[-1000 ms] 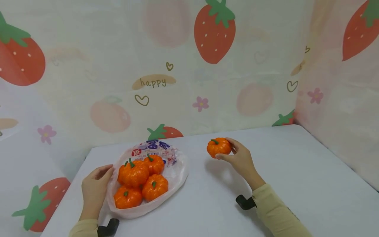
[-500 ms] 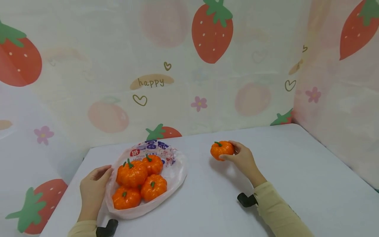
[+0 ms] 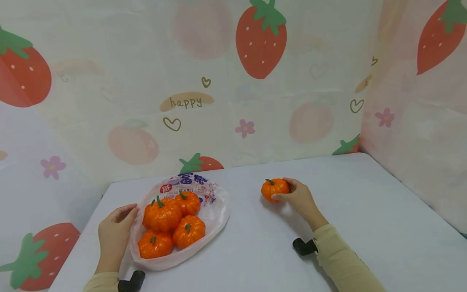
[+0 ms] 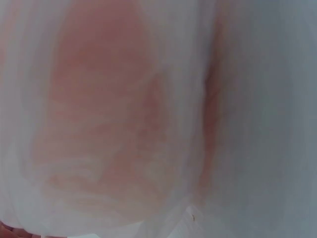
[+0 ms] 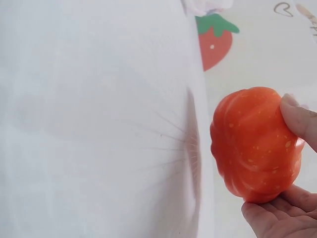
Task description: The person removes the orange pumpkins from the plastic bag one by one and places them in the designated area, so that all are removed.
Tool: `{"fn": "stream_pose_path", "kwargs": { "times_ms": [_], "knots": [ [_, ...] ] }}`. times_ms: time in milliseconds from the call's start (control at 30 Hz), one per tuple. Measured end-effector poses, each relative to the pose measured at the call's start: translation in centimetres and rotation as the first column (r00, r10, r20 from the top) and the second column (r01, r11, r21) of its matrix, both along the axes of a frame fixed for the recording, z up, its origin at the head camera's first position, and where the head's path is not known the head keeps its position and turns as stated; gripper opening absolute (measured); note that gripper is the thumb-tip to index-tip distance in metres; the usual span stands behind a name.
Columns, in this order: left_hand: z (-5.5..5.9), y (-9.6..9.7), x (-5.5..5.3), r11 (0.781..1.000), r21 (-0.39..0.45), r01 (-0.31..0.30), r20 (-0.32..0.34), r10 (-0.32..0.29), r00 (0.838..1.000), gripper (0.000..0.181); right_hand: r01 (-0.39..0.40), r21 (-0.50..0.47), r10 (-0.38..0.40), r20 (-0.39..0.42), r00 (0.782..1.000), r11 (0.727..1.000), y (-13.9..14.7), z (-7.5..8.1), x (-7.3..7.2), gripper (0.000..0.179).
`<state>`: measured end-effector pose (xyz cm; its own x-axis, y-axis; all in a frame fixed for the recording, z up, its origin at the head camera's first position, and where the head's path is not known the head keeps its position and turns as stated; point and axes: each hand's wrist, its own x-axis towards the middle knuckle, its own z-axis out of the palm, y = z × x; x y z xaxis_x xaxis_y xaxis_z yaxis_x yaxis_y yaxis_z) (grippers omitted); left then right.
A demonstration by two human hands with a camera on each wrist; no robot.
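Note:
My right hand grips a small orange pumpkin with a green stem, low over the table right of the bag. In the right wrist view the thumb is on one side of the pumpkin and the fingers on the other. At the left, my left hand pinches the rim of a white plastic bag with blue and red print. Several similar pumpkins sit together inside its open mouth. Blurred bag plastic fills the left wrist view, orange showing through it.
A white table carries everything. Behind it and at both sides hangs a pale cloth printed with strawberries and hearts. Black wrist mounts stick out from both sleeves.
My right hand has lowered the pumpkin toward the table and shifted it slightly right. The left hand stays at the bag's rim, and the pumpkins in the bag keep their places.

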<state>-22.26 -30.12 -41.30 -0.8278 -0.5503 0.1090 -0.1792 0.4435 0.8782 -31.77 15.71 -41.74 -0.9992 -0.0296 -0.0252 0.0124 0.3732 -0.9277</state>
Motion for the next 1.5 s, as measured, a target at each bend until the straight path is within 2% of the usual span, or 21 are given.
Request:
{"fn": "stream_pose_path", "kwargs": {
  "times_ms": [300, 633, 1100, 1500],
  "knots": [
    [0.4, 0.2, 0.1, 1.000, 0.008, 0.007, -0.004, -0.007, 1.000, 0.045, 0.000, 0.035, -0.001, 0.041, 0.999, 0.999, 0.0, -0.1, 0.0, 0.079],
    [0.1, 0.1, 0.1, 1.000, 0.010, 0.009, -0.001, -0.009, 1.000, 0.046, -0.019, 0.044, 0.015, 0.076, 0.997, 0.999, 0.1, -0.3, -0.2, 0.078],
    [0.2, 0.2, 0.1, 0.999, 0.035, 0.014, 0.004, -0.014, 1.000, 0.046, -0.088, 0.037, 0.083, 0.111, 0.990, 0.995, 1.3, -0.4, -0.7, 0.080],
    [0.2, 0.1, 0.1, 0.999, 0.032, 0.010, -0.007, -0.010, 1.000, 0.046, -0.134, -0.043, 0.138, 0.120, 0.983, 0.990, 2.3, -0.9, -0.9, 0.078]
  ]
}}
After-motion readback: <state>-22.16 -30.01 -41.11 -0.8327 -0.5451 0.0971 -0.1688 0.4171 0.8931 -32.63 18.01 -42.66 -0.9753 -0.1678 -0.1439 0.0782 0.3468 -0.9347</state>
